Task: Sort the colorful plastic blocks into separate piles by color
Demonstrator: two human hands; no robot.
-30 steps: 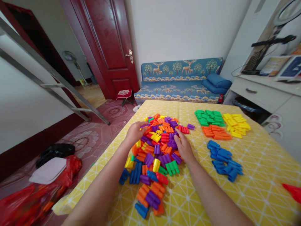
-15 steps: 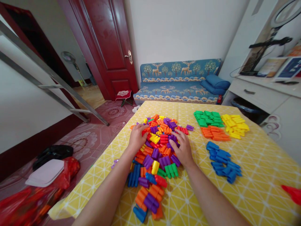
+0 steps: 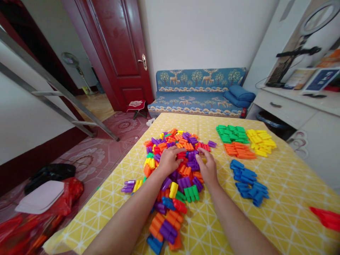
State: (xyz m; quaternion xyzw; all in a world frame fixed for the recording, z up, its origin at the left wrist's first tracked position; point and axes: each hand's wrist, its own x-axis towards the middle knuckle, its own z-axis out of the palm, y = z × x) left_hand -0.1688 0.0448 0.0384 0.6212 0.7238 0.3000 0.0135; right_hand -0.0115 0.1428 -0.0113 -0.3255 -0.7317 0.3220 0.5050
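A big mixed pile of coloured plastic blocks lies on the yellow tablecloth. My left hand rests on top of the pile's middle, fingers curled down among red and orange blocks. My right hand lies just right of it, fingers bent onto purple blocks. What either hand grips is hidden under the fingers. To the right lie sorted groups: green blocks, yellow blocks, orange blocks and blue blocks.
A red piece lies at the table's right edge. A blue sofa stands behind the table, a red door at the back left, a white cabinet on the right. Bags lie on the floor beside a metal ladder.
Both hands have moved inward toward the pile's middle; the left hand came from the pile's left edge. Blocks at the left have spread, and a purple and a yellow one now lie apart.
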